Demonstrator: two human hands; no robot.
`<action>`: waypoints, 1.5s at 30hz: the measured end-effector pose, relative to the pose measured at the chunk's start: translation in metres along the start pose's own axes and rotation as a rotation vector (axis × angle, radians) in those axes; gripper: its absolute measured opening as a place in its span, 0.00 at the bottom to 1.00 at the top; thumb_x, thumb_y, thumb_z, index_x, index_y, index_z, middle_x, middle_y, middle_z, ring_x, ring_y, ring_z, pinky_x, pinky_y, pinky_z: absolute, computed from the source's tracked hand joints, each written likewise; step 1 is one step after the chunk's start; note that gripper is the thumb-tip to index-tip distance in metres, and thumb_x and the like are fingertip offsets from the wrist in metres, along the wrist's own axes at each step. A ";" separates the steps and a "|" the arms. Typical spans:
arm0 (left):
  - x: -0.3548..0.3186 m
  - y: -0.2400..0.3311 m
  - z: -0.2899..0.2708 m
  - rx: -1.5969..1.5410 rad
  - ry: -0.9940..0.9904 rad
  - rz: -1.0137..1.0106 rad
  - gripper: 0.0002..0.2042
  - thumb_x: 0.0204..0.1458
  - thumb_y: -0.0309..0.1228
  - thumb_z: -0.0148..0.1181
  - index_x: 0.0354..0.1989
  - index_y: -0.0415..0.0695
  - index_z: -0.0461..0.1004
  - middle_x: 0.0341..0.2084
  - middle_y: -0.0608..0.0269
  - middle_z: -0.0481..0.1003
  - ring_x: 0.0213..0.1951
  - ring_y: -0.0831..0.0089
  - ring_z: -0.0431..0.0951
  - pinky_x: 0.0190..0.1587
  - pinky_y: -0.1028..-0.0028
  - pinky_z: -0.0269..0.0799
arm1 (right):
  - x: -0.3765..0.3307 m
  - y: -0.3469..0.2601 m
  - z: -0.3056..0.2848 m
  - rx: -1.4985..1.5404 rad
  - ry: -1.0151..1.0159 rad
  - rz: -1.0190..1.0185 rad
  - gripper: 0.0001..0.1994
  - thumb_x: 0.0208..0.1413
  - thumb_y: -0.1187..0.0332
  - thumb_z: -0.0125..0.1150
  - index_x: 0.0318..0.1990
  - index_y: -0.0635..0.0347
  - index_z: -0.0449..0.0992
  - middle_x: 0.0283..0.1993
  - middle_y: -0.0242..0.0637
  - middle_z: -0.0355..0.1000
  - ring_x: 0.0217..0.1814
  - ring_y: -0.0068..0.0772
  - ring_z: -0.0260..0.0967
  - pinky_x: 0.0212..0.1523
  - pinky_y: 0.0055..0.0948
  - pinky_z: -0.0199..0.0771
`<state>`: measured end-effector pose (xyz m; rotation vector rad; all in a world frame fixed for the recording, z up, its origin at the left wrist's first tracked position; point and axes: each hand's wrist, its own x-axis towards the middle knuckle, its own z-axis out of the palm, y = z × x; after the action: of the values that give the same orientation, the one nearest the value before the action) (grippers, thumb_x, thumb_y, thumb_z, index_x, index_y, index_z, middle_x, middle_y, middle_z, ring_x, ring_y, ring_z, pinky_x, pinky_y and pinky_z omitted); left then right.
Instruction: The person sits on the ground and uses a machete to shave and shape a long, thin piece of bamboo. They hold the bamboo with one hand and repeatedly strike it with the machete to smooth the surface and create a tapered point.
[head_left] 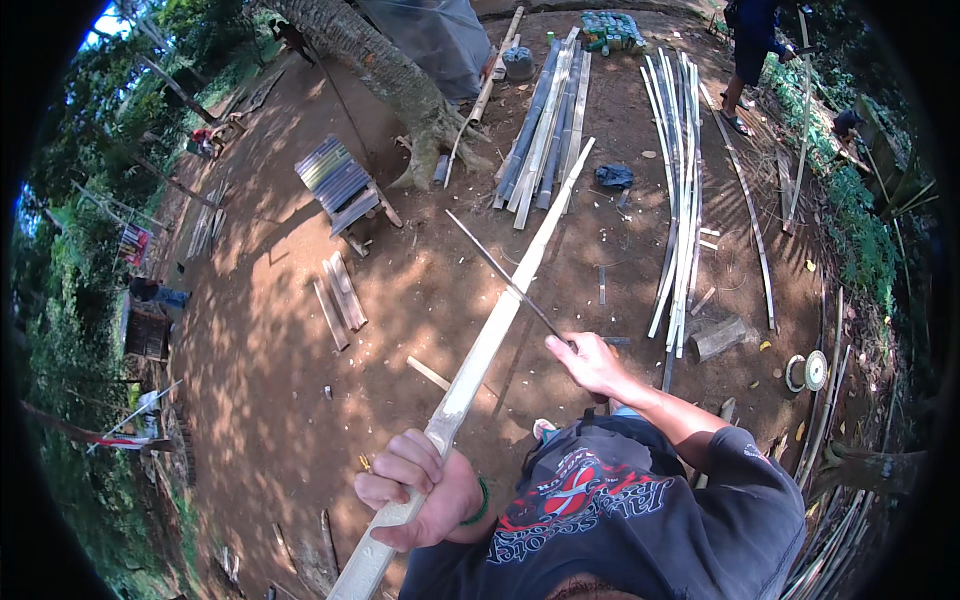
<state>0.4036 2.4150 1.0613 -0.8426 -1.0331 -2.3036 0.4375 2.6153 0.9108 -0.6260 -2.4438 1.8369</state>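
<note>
My left hand (420, 490) is wrapped round a long pale split-bamboo strip (490, 335), which runs slantwise from the lower edge up to a narrow tip at the upper middle. My right hand (590, 362) grips the near end of a long, thin, dark blade (497, 268). That blade crosses the strip near its upper half and seems to touch it. The handle is mostly hidden in my right fist. A green bracelet (483, 500) circles my left wrist.
Bamboo poles (545, 120) and long split strips (680, 200) lie ahead on the dirt. A small bench (345, 185) stands beside a leaning tree (420, 110). Short boards (340, 295), a log (717, 338) and a white spool (815, 371) lie around. Another person (755, 50) stands at the far right.
</note>
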 end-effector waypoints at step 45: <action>0.027 0.005 0.020 -0.109 -0.008 0.081 0.20 0.57 0.45 0.48 0.18 0.51 0.51 0.09 0.71 0.52 0.12 0.81 0.49 0.17 0.80 0.45 | 0.008 0.025 -0.011 -0.173 -0.050 -0.461 0.19 0.62 0.56 0.54 0.28 0.65 0.75 0.20 0.55 0.68 0.26 0.60 0.70 0.26 0.49 0.66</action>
<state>0.3948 2.4235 1.0929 -0.9205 -0.8668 -2.3060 0.4401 2.6340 0.8893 -0.0059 -2.5175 1.4901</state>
